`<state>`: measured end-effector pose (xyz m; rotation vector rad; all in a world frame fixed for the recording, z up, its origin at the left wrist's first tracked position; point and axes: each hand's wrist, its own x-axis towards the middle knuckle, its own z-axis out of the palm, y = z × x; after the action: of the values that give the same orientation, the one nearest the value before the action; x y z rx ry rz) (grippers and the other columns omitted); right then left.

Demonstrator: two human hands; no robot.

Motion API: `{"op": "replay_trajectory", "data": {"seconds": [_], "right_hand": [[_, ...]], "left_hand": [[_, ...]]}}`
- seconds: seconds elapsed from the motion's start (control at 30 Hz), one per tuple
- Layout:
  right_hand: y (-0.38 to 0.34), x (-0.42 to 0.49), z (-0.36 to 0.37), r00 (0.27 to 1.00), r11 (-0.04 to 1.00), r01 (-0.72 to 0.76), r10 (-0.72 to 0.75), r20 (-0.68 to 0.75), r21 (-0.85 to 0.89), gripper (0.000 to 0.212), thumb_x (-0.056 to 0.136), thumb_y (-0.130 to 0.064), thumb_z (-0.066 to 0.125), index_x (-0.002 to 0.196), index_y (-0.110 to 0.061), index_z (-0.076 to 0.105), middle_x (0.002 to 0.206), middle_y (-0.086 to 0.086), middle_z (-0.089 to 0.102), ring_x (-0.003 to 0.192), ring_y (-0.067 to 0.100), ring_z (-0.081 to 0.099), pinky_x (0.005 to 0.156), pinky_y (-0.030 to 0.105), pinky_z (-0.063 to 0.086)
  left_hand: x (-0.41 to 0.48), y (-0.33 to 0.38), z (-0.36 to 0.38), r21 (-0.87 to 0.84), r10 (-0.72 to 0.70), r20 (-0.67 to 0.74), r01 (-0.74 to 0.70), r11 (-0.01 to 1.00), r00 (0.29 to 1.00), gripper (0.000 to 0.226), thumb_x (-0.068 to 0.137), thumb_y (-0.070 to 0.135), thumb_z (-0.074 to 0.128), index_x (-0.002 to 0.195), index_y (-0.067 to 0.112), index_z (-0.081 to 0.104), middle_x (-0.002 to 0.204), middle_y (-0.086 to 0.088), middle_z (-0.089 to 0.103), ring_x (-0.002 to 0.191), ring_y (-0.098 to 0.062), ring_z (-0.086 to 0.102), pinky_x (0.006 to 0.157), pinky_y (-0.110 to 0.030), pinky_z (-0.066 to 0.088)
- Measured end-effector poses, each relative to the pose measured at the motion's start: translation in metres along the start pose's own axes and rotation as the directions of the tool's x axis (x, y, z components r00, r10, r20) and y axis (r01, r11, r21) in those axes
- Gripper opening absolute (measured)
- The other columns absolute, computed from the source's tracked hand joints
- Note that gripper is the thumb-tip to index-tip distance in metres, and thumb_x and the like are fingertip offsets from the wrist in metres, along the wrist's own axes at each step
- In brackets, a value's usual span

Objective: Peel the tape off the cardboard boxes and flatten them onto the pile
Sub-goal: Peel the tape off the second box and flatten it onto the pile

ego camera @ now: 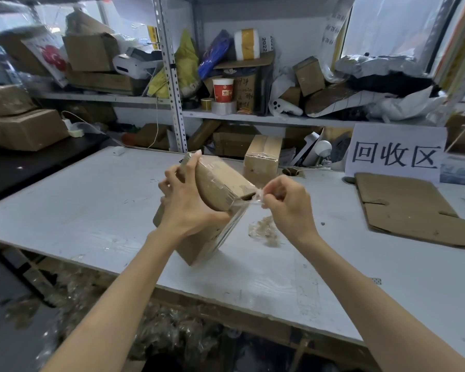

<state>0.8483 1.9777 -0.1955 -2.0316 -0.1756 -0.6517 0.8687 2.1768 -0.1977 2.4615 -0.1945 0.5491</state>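
On the white tabletop (91, 210), near its middle, the left hand (188, 208) is steadying a tilted cardboard box (220, 183), its grip curled round the upper end. The right hand (287, 208) is pinching a clear tape strip (249, 201) and holding it taut off the box's corner. This looks like mid-peel. The next move calls for a steady pull outward, then flattening the box onto the flattened cardboard (408, 208) lying to the right.
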Motion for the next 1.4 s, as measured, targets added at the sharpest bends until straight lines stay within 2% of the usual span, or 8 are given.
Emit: {"op": "replay_trajectory", "data": {"seconds": [0.1, 0.23, 0.47, 0.57, 0.67, 0.8, 1.07, 1.4], "right_hand": [[0.005, -0.007, 0.003, 0.999, 1.000, -0.031, 0.031, 0.009, -0.002, 0.031, 0.090, -0.001, 0.051, 0.115, -0.011, 0.066, 0.079, 0.000, 0.064, 0.073, 0.015, 0.060, 0.073, 0.035, 0.056], [0.008, -0.002, 0.003, 0.976, 0.961, -0.218, 0.209, 0.067, 0.171, 0.033, 0.089, 0.003, 0.046, 0.099, -0.010, 0.074, 0.101, 0.009, 0.070, 0.093, 0.017, 0.064, 0.076, 0.035, 0.059], [0.001, -0.010, 0.006, 0.999, 0.986, -0.027, 0.029, -0.012, 0.164, 0.042, 0.080, 0.015, 0.042, 0.070, -0.008, 0.076, 0.069, -0.003, 0.068, 0.074, 0.016, 0.067, 0.064, 0.030, 0.059], [0.003, -0.014, 0.007, 1.000, 0.989, 0.008, -0.004, -0.031, 0.149, 0.034, 0.084, 0.009, 0.047, 0.074, -0.007, 0.076, 0.076, 0.003, 0.070, 0.073, 0.019, 0.064, 0.064, 0.039, 0.056], [0.001, -0.013, 0.004, 0.997, 0.984, 0.027, -0.039, 0.060, 0.177, 0.014, 0.085, -0.010, 0.064, 0.088, -0.018, 0.075, 0.089, -0.004, 0.070, 0.075, 0.014, 0.063, 0.057, 0.023, 0.050], [-0.002, -0.015, 0.008, 0.982, 0.983, 0.173, -0.177, 0.065, 0.055, 0.027, 0.072, -0.030, 0.082, 0.096, -0.019, 0.075, 0.099, -0.002, 0.065, 0.090, 0.009, 0.059, 0.064, 0.019, 0.051], [-0.007, -0.017, 0.018, 0.952, 0.945, 0.290, -0.302, -0.057, -0.150, 0.017, 0.072, -0.016, 0.083, 0.080, -0.010, 0.070, 0.088, 0.002, 0.066, 0.079, 0.020, 0.062, 0.058, 0.032, 0.052], [0.005, -0.011, 0.016, 0.764, 0.638, 0.601, -0.636, 0.110, -0.480, 0.007, 0.079, 0.003, 0.069, 0.083, 0.002, 0.063, 0.074, 0.010, 0.060, 0.054, 0.020, 0.056, 0.039, 0.026, 0.049]], "left_hand": [[0.003, -0.001, 0.001, -0.005, 0.000, 0.015, 0.000, 1.000, 1.000, 0.130, 0.041, 0.063, 0.079, 0.145, 0.053, 0.002, 0.139, 0.001, 0.016, 0.125, -0.032, 0.024, 0.102, -0.059, 0.042], [0.001, 0.001, 0.004, 0.001, 0.001, 0.009, -0.001, 1.000, 1.000, 0.131, 0.040, 0.063, 0.079, 0.145, 0.053, 0.001, 0.138, 0.003, 0.015, 0.125, -0.032, 0.023, 0.101, -0.061, 0.042], [0.002, 0.004, 0.005, 0.038, -0.050, -0.015, 0.051, 0.998, 0.999, 0.137, 0.036, 0.085, 0.070, 0.147, 0.052, -0.003, 0.139, -0.001, 0.018, 0.127, -0.038, 0.028, 0.101, -0.065, 0.038], [0.004, 0.004, 0.005, 0.031, -0.082, 0.001, 0.082, 0.996, 0.997, 0.138, 0.038, 0.082, 0.073, 0.147, 0.052, -0.007, 0.141, -0.002, 0.017, 0.129, -0.039, 0.027, 0.101, -0.063, 0.037], [0.005, 0.003, 0.002, 0.008, -0.097, 0.055, 0.097, 0.995, 0.994, 0.140, 0.036, 0.082, 0.066, 0.145, 0.052, -0.015, 0.145, -0.001, 0.011, 0.131, -0.037, 0.023, 0.105, -0.062, 0.037], [0.004, 0.006, 0.005, 0.045, -0.080, 0.065, 0.077, 0.996, 0.995, 0.141, 0.036, 0.087, 0.060, 0.144, 0.052, -0.023, 0.146, -0.004, 0.007, 0.132, -0.040, 0.021, 0.104, -0.063, 0.035], [0.001, -0.001, 0.009, -0.021, -0.098, 0.059, 0.099, 0.995, 0.993, 0.145, 0.030, 0.101, 0.051, 0.145, 0.053, -0.023, 0.139, 0.005, 0.010, 0.128, -0.036, 0.025, 0.102, -0.063, 0.042], [-0.005, 0.001, 0.005, -0.054, -0.100, -0.060, 0.097, 0.994, 0.993, 0.129, 0.039, 0.088, 0.066, 0.148, 0.051, 0.008, 0.141, -0.002, 0.023, 0.125, -0.030, 0.028, 0.103, -0.054, 0.042]]}}
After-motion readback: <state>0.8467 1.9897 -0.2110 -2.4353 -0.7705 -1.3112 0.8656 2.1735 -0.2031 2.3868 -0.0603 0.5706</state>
